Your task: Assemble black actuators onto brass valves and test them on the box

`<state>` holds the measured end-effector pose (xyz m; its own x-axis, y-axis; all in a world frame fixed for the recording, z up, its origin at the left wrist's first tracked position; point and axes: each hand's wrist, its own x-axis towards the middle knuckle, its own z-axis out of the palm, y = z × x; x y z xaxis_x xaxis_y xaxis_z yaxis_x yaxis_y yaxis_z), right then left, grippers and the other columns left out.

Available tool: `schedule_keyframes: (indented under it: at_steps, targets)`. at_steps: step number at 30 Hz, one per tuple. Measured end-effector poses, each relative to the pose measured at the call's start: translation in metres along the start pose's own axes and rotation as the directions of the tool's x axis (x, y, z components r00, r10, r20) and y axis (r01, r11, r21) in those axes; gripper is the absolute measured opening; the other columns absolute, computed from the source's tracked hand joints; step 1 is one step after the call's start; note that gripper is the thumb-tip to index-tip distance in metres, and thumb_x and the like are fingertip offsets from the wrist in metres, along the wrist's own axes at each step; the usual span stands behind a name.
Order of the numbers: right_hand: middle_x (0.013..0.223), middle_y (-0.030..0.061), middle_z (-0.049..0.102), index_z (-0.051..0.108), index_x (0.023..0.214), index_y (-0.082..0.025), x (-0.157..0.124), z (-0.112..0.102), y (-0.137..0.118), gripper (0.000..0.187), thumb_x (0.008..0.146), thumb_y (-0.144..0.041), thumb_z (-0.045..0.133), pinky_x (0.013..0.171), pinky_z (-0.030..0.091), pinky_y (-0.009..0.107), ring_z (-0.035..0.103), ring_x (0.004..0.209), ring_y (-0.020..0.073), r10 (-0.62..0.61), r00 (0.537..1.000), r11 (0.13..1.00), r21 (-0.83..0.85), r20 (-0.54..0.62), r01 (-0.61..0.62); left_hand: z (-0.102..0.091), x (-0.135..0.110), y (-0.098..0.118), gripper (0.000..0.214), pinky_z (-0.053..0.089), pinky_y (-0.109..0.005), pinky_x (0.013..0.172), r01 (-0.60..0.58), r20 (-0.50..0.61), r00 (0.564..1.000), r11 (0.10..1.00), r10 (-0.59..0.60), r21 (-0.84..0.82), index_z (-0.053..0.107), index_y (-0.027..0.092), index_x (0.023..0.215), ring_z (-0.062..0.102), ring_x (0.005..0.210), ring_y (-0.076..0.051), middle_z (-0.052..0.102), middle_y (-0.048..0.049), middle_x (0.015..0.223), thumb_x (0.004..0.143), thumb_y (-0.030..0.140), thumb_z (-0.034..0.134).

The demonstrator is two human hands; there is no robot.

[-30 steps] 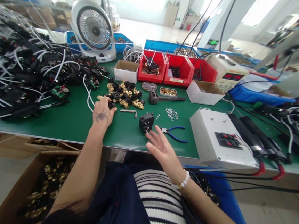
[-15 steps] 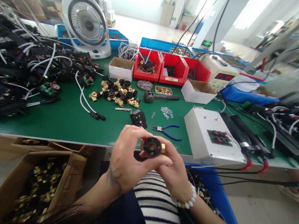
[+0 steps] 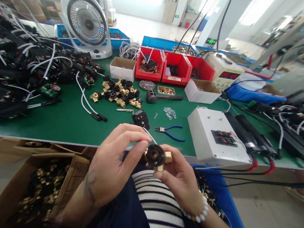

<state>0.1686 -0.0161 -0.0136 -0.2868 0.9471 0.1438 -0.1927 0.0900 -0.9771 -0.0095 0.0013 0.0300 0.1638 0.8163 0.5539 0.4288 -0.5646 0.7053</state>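
Bright light fills a window [image 3: 259, 13] at the upper right, near a white pillar [image 3: 214, 22]. A pale, shiny floor [image 3: 138, 29] runs back to a beige cabinet [image 3: 170, 13], while loaded shelving [image 3: 48, 4] stands beyond the green surface [image 3: 68, 124] on the left.

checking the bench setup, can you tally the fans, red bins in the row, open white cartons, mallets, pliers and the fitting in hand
Held fitting: 1
Pliers: 1
Mallet: 1
White cartons: 2
Red bins: 3
Fan: 1
Total: 9
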Motion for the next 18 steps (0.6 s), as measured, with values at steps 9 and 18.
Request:
schedule_keyframes:
  at_steps: [9,18]
  targets:
    - [0.123,-0.0009,0.061,0.053,0.127,-0.035,-0.004,-0.008,-0.001,0.044,0.088,-0.024,0.07,0.102,0.046,0.028,0.058,0.112,0.0161,-0.212,0.977,0.86,-0.472,0.01,0.191,-0.021,0.009,-0.007,0.012,0.055,-0.03,0.085,-0.372,0.196,0.925,0.881,0.326,0.291,0.066,0.016,0.1,0.06,0.094,-0.017,0.069,-0.0062,0.104,0.093,0.013,0.058]
    - [0.12,0.0013,0.063,0.051,0.126,-0.028,-0.002,-0.006,-0.01,0.039,0.09,-0.022,0.066,0.102,0.046,0.022,0.059,0.111,0.0139,-0.276,0.952,0.694,-0.657,0.136,0.295,-0.028,0.007,-0.006,0.005,0.052,-0.034,0.085,-0.46,0.284,0.881,0.825,0.378,0.328,0.065,0.01,0.094,0.056,0.094,-0.02,0.067,-0.0096,0.107,0.091,0.01,0.06]
